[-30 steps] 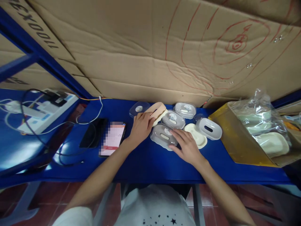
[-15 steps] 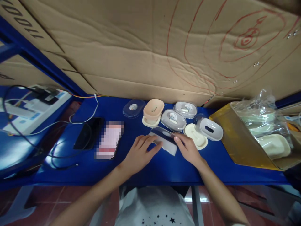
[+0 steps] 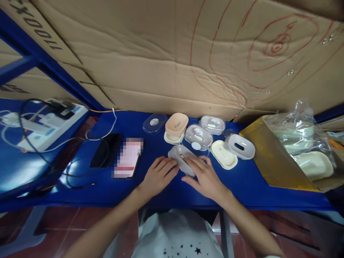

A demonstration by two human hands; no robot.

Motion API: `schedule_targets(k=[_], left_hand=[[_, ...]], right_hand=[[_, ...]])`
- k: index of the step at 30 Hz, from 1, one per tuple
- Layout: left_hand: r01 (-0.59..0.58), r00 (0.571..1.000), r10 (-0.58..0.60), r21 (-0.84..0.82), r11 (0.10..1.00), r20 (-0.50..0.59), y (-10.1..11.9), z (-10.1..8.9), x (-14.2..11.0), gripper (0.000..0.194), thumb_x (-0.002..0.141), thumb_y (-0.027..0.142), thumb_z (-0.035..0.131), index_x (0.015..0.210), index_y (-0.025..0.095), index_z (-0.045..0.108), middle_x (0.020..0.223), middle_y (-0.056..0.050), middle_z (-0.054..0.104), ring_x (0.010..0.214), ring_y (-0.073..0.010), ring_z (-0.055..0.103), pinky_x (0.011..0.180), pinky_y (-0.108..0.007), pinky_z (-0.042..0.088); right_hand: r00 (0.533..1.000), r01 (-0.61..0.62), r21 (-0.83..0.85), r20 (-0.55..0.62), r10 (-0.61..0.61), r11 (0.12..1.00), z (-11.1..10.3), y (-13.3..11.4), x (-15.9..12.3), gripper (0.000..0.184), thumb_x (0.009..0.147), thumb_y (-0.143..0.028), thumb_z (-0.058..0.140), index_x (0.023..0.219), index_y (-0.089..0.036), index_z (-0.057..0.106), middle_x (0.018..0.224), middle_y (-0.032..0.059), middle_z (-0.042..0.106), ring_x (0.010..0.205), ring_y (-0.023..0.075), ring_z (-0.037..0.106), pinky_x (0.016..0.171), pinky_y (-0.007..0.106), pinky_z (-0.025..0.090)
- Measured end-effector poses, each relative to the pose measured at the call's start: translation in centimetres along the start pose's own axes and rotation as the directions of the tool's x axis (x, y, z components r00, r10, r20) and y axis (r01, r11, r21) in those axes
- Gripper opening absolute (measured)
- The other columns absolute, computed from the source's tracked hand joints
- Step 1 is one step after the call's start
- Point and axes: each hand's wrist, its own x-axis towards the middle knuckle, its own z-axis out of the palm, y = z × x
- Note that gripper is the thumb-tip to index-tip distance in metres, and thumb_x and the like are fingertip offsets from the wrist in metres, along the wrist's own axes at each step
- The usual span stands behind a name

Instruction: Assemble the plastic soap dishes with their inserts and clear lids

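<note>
A grey oval soap dish (image 3: 178, 154) lies at a slant on the table in front of me, its hollow facing up and a small pale mark inside. My left hand (image 3: 161, 177) has its fingertips at the dish's left, near edge. Across the right part of the dish lies my right hand (image 3: 205, 177), fingers over it and thumb at the near side, hiding that end. Just beyond are a grey soap dish under a clear lid (image 3: 198, 137) and a round white sticker (image 3: 196, 146). What the sticker is fixed to is hard to make out.
Behind stand a peach soap dish (image 3: 176, 125), a clear lid (image 3: 154, 123) and another lidded grey dish (image 3: 212, 124). Right are a cream tray (image 3: 223, 154), a slotted grey part (image 3: 242, 146) and a carton (image 3: 266, 161). Left lie phones (image 3: 129, 157), cables and a power strip (image 3: 53, 132).
The grey dish, tilted between both hands before, now rests flatter with its hollow showing. My right hand has moved left over it. The round sticker now shows beyond the dish.
</note>
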Motion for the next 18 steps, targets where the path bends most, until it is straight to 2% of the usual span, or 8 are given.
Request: schedule_targets(k=[3, 6, 9, 11, 15, 18], left_hand=[[0.015, 0.999, -0.014, -0.004, 1.0, 0.044, 0.1, 0.3, -0.2, 0.022, 0.103, 0.007, 0.059, 0.106, 0.022, 0.075, 0.118, -0.011, 0.077, 0.116, -0.0257, 0.07, 0.103, -0.044, 0.055], [0.053, 0.996, -0.054, 0.008, 0.999, 0.066, 0.3, 0.5, -0.3, 0.022, 0.102, 0.008, 0.062, 0.111, 0.023, 0.075, 0.124, -0.013, 0.075, 0.119, -0.0275, 0.069, 0.103, -0.046, 0.057], [0.069, 0.996, -0.07, 0.023, 0.997, 0.055, 0.6, 0.6, -0.3, 0.026, 0.101, 0.009, 0.065, 0.121, 0.022, 0.074, 0.132, -0.015, 0.073, 0.126, -0.0304, 0.067, 0.105, -0.048, 0.056], [0.048, 0.997, -0.05, 0.026, 0.998, 0.054, 0.8, 0.4, -0.4, 0.024, 0.101, 0.008, 0.065, 0.119, 0.022, 0.073, 0.137, -0.016, 0.071, 0.131, -0.0313, 0.065, 0.107, -0.048, 0.055], [0.04, 0.996, -0.045, 0.062, 0.997, 0.077, 0.1, -0.2, -0.8, 0.021, 0.101, 0.006, 0.062, 0.11, 0.021, 0.073, 0.131, -0.014, 0.074, 0.12, -0.0294, 0.07, 0.103, -0.048, 0.054], [0.102, 0.981, -0.119, 0.112, 0.988, 0.151, -1.4, -0.5, -0.8, 0.023, 0.1, 0.006, 0.061, 0.112, 0.022, 0.073, 0.127, -0.014, 0.075, 0.114, -0.0307, 0.072, 0.099, -0.048, 0.054]], right_hand=[[0.997, -0.076, 0.07, 0.002, 0.076, 0.995, 0.8, -0.1, 0.4, 0.038, 0.114, -0.04, 0.051, 0.149, -0.027, 0.06, 0.14, 0.0099, 0.075, 0.128, 0.0283, 0.069, 0.109, 0.052, 0.047], [0.991, -0.123, 0.131, -0.035, 0.128, 0.984, 1.0, 0.4, 0.8, 0.032, 0.114, -0.039, 0.05, 0.14, -0.027, 0.066, 0.132, 0.0082, 0.078, 0.122, 0.0274, 0.072, 0.106, 0.049, 0.05], [0.983, -0.144, 0.167, -0.091, 0.16, 0.975, 1.0, 0.8, 0.9, 0.03, 0.114, -0.039, 0.049, 0.132, -0.026, 0.07, 0.124, 0.0077, 0.081, 0.116, 0.0266, 0.074, 0.102, 0.046, 0.054], [0.968, -0.165, 0.197, -0.154, 0.197, 0.967, 1.0, 0.9, 0.7, 0.029, 0.114, -0.039, 0.049, 0.127, -0.025, 0.071, 0.119, 0.0081, 0.081, 0.113, 0.0264, 0.075, 0.1, 0.043, 0.056], [0.899, -0.263, 0.316, -0.263, 0.35, 0.912, -0.3, 1.4, 0.6, 0.033, 0.113, -0.045, 0.048, 0.123, -0.026, 0.073, 0.113, 0.0079, 0.081, 0.104, 0.0261, 0.076, 0.091, 0.039, 0.061], [0.89, -0.237, 0.316, -0.308, 0.335, 0.919, -2.3, 2.5, 1.7, 0.035, 0.112, -0.048, 0.049, 0.128, -0.028, 0.073, 0.117, 0.0067, 0.081, 0.106, 0.0263, 0.076, 0.094, 0.04, 0.06]])
